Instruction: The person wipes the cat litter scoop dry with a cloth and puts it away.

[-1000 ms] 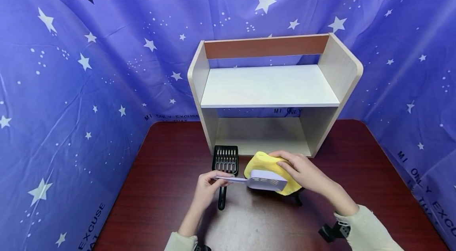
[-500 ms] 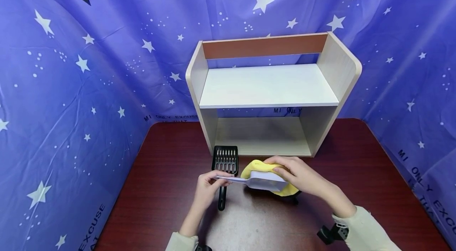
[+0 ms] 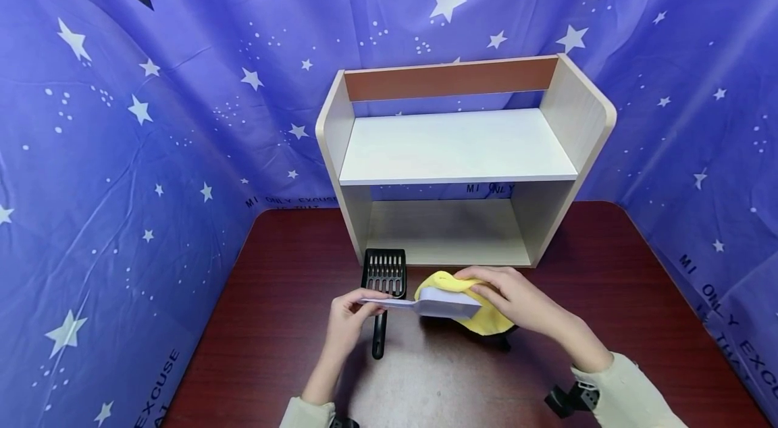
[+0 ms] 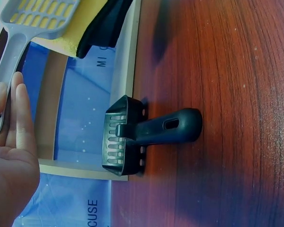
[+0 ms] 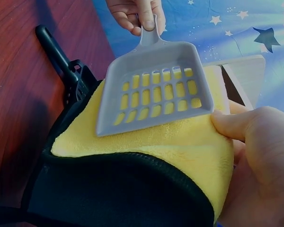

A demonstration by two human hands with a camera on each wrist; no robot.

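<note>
My left hand (image 3: 344,325) pinches the handle of a pale lilac-grey slotted litter scoop (image 5: 206,90), between thumb and fingers, above the table. Its blade points to the right. My right hand (image 3: 516,298) grips a cloth (image 3: 491,321), fluffy yellow on one side and black on the other and along its edge. In the right wrist view the cloth spreads behind the blade, yellow showing through the slots, with the thumb at the blade's corner. A black litter scoop (image 4: 154,131) lies on the table by the left hand, slotted head toward the back, handle toward the front.
A pale wooden two-tier shelf (image 3: 458,144) stands at the back of the dark red table (image 3: 255,347), right behind the black scoop's head. A blue curtain (image 3: 182,165) with white stars hangs behind and at both sides.
The right hand and the cloth went down and slightly left along the blade, then a little back to the right. The pale scoop has shifted slightly left with the left hand.
</note>
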